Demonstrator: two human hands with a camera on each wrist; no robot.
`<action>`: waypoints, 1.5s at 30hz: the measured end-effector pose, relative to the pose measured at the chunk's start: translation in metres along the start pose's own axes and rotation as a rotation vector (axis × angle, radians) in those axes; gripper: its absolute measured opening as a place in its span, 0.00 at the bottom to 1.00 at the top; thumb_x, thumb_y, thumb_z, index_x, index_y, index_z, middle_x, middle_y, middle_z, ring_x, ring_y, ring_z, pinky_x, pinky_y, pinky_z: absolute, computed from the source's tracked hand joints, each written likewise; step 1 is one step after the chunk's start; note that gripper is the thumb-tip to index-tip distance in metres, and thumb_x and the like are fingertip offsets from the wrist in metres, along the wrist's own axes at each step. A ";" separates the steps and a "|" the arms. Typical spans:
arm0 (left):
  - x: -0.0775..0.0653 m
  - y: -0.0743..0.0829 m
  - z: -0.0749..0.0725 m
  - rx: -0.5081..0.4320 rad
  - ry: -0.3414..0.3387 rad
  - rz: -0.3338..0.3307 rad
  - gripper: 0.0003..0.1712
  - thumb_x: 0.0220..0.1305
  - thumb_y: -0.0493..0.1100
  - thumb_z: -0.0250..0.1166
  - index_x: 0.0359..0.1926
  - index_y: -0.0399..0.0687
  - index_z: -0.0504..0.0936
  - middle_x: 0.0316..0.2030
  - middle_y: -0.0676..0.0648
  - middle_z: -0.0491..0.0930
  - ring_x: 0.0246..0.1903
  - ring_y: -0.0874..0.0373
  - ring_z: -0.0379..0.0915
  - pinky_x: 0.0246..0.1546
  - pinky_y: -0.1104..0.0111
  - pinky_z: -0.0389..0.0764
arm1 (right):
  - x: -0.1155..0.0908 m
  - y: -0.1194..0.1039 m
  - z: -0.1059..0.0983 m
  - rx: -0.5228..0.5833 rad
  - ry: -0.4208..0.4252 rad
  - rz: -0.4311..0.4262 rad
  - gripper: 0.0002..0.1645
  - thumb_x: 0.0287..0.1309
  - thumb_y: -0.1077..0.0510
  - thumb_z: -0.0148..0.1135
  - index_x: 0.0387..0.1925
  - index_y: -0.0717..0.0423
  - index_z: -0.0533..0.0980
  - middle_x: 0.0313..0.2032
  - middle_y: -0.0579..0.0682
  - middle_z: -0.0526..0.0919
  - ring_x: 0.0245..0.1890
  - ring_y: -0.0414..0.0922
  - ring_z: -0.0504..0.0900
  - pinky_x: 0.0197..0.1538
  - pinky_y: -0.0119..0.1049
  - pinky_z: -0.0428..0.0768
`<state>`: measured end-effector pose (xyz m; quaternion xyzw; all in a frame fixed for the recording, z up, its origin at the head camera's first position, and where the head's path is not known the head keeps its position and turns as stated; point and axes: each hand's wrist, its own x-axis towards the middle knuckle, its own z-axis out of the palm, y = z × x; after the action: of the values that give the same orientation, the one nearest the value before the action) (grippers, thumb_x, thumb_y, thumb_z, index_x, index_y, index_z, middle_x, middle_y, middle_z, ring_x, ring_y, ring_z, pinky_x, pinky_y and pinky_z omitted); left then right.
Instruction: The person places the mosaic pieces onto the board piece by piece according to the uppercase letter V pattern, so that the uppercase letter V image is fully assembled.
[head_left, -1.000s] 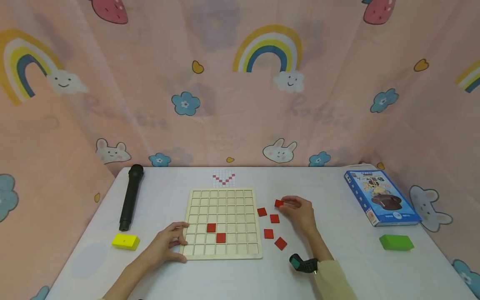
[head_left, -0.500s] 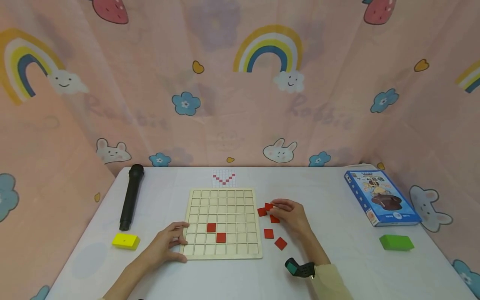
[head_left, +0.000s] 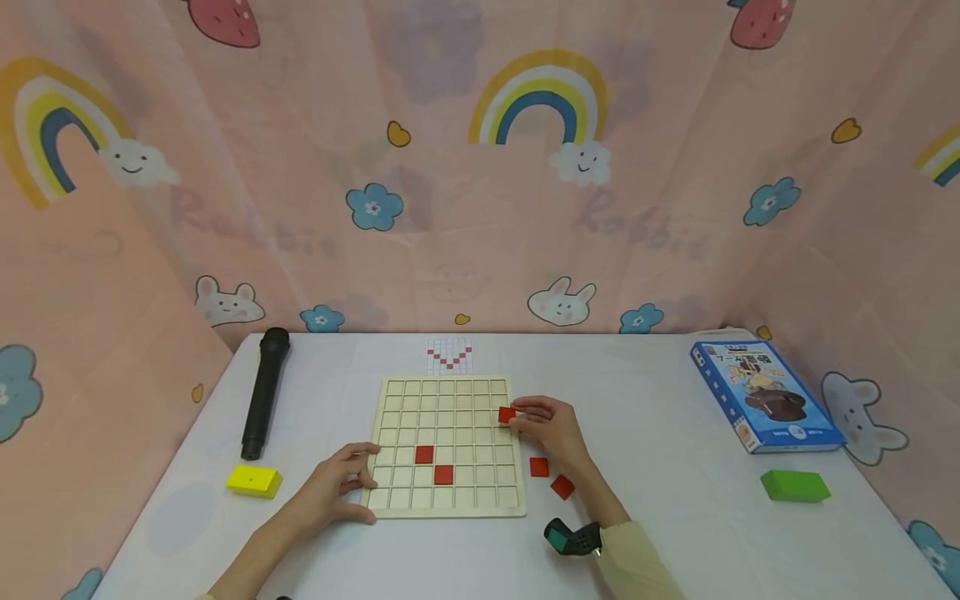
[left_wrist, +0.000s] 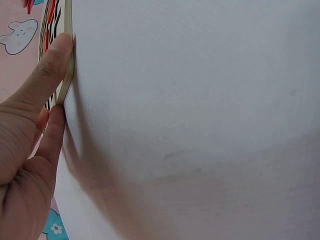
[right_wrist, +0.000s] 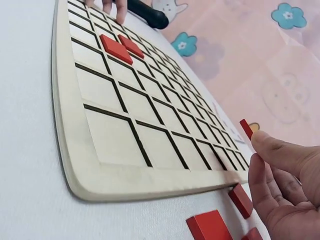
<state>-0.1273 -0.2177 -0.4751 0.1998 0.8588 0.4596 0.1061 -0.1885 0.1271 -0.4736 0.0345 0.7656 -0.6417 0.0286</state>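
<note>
My right hand [head_left: 553,433] pinches a red square tile [head_left: 506,415] between thumb and fingers, over the right edge of a pale grid board [head_left: 472,513]. In the right wrist view the held tile [right_wrist: 245,128] is seen edge-on past the thumb. Two more red tiles lie in cells of the board, one at its left-middle [head_left: 424,455] and another diagonally below it [head_left: 443,475]. Along the board's left side, my left hand [head_left: 330,485] rests its fingertips on the edge, with the thumb at the front corner. The left wrist view shows its thumb [left_wrist: 42,72] against that edge.
Loose red tiles [head_left: 539,467] lie right of the board, some behind the right hand. A patterned card [head_left: 450,357] is beyond the board. A black microphone [head_left: 266,392] and yellow block [head_left: 253,482] stand left; a blue box [head_left: 765,396] and green block [head_left: 795,486] are right.
My right hand has carried its red tile leftward from the loose tiles to over the board's right edge. The left hand stays at the board's left side.
</note>
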 end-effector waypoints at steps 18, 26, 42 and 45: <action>0.000 0.000 0.001 -0.019 -0.002 0.008 0.20 0.36 0.36 0.80 0.28 0.42 0.76 0.61 0.33 0.65 0.60 0.32 0.62 0.54 0.65 0.79 | 0.003 -0.005 0.061 -0.035 -0.193 -0.112 0.16 0.50 0.64 0.71 0.42 0.66 0.80 0.37 0.58 0.85 0.34 0.44 0.83 0.42 0.29 0.85; 0.001 0.000 0.001 -0.040 -0.002 0.000 0.20 0.36 0.36 0.80 0.27 0.41 0.76 0.61 0.33 0.64 0.60 0.31 0.61 0.54 0.66 0.79 | 0.002 -0.007 0.080 -0.075 -0.206 -0.156 0.15 0.49 0.66 0.71 0.41 0.66 0.80 0.35 0.58 0.85 0.33 0.45 0.84 0.41 0.31 0.86; 0.001 -0.002 0.002 -0.035 -0.002 0.008 0.20 0.36 0.36 0.80 0.28 0.41 0.76 0.61 0.32 0.65 0.60 0.31 0.61 0.54 0.66 0.79 | 0.003 -0.015 0.111 -0.165 -0.238 -0.242 0.13 0.47 0.67 0.72 0.37 0.66 0.81 0.32 0.56 0.85 0.29 0.42 0.82 0.34 0.25 0.83; 0.000 -0.002 0.002 -0.035 -0.003 0.010 0.20 0.37 0.36 0.79 0.28 0.41 0.76 0.61 0.32 0.65 0.60 0.31 0.60 0.54 0.65 0.79 | 0.002 -0.016 0.114 -0.187 -0.243 -0.259 0.13 0.47 0.68 0.72 0.37 0.66 0.81 0.33 0.57 0.85 0.31 0.43 0.82 0.34 0.25 0.83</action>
<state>-0.1274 -0.2173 -0.4775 0.2031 0.8494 0.4748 0.1086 -0.1923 0.0123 -0.4778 -0.1446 0.8108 -0.5657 0.0410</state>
